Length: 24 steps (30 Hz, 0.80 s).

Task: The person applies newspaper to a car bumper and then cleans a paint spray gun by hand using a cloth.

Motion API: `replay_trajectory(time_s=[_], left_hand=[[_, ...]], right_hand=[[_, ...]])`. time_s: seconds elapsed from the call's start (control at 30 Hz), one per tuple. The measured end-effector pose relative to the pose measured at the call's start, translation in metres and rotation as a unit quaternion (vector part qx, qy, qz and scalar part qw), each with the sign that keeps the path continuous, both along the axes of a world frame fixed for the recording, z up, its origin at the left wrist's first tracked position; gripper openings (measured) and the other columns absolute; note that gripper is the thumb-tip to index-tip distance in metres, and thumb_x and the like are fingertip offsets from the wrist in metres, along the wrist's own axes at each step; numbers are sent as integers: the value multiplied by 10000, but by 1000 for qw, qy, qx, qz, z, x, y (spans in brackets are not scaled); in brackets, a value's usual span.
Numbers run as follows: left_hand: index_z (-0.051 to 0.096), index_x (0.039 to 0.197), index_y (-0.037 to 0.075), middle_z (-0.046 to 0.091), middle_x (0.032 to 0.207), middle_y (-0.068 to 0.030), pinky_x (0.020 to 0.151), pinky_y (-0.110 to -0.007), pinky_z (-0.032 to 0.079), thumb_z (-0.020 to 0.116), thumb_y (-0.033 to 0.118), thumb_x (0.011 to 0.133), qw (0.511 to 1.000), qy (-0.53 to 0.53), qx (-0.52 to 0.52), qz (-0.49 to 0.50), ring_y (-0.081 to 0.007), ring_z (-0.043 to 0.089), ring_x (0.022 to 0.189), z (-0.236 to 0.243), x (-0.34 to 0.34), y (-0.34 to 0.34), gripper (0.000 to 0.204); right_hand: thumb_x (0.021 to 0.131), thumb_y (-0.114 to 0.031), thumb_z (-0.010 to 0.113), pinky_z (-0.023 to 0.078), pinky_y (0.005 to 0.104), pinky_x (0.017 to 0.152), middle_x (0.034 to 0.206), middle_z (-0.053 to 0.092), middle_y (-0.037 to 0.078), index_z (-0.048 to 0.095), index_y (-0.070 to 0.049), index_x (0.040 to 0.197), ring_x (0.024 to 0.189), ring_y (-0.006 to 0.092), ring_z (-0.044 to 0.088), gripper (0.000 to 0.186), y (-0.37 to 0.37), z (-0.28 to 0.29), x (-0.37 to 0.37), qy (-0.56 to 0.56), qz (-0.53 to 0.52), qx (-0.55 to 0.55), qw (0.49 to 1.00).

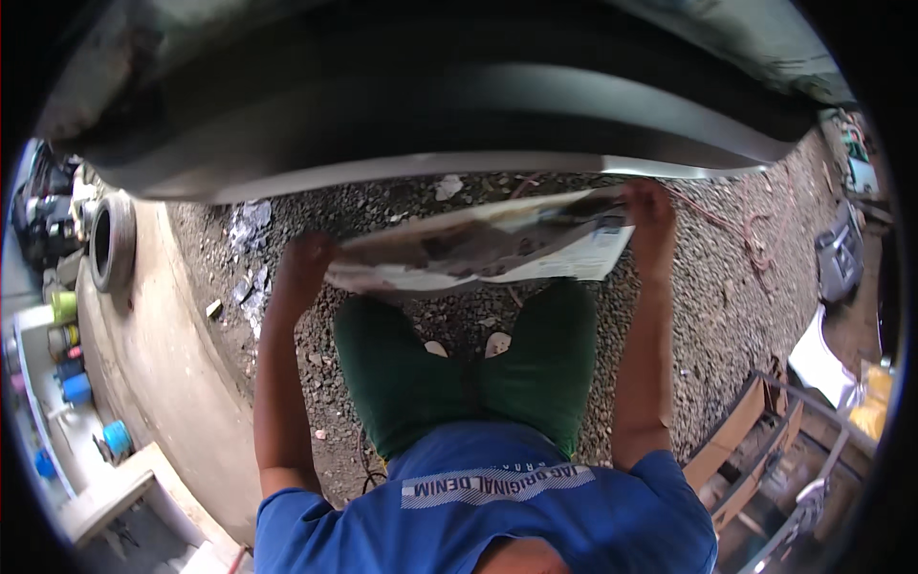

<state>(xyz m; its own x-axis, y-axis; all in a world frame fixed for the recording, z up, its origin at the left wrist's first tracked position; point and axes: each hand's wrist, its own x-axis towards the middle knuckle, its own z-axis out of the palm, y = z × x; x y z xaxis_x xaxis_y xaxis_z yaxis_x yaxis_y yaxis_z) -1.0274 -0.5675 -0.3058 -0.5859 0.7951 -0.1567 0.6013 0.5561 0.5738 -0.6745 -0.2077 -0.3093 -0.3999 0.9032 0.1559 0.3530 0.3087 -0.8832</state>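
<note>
A wide sheet of newspaper (478, 244), printed with dark pictures and some text, is stretched between my two hands above the gravel. My left hand (311, 256) is closed on its left end. At the other end, slightly higher in the picture, my right hand (650, 203) grips the sheet's upper right corner. Just beyond the paper runs the pale lower edge of a dark, curved car body panel (459, 115), which spans the top of the view. The fingertips of both hands are dark and hard to make out.
Gravel (708, 325) covers the ground, with scraps of foil (251, 225) at left and a reddish hose (755, 239) at right. A tyre (113, 242) stands on the left beside a shelf (43, 383) of cans and tape. A wooden frame (746, 430) lies lower right.
</note>
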Motion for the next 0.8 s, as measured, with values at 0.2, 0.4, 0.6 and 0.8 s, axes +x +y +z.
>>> replay_trajectory(time_s=[0.2,0.4,0.6,0.8], left_hand=[[661,1080,47,683,1005,-117,840,-354,494,593,208,943,978,93,162,88,-237,650,946,-33,-51,3,223],[697,1044,35,705,898,-105,823,-315,489,669,258,894,936,63,277,209,-173,649,854,-26,-57,31,270],[709,1017,33,713,931,-133,826,-325,490,675,251,862,933,137,273,189,-222,670,879,-22,-78,28,270],[746,951,117,718,956,-61,879,-382,499,600,139,825,826,537,164,-41,-255,658,935,-40,-116,29,194]], right_hand=[[946,-177,619,433,256,686,839,629,13,664,-18,1034,748,93,521,187,17,-25,-20,39,-39,102,993],[926,-231,650,449,273,732,839,652,52,674,-18,1029,793,116,568,239,21,-36,-30,-31,-70,132,988],[907,-305,667,474,314,773,885,692,110,687,-42,1028,817,199,635,290,31,-36,-43,-81,-32,170,982],[891,-308,671,475,319,789,896,696,113,692,-40,996,841,229,651,287,54,-29,-48,-116,24,173,978]])
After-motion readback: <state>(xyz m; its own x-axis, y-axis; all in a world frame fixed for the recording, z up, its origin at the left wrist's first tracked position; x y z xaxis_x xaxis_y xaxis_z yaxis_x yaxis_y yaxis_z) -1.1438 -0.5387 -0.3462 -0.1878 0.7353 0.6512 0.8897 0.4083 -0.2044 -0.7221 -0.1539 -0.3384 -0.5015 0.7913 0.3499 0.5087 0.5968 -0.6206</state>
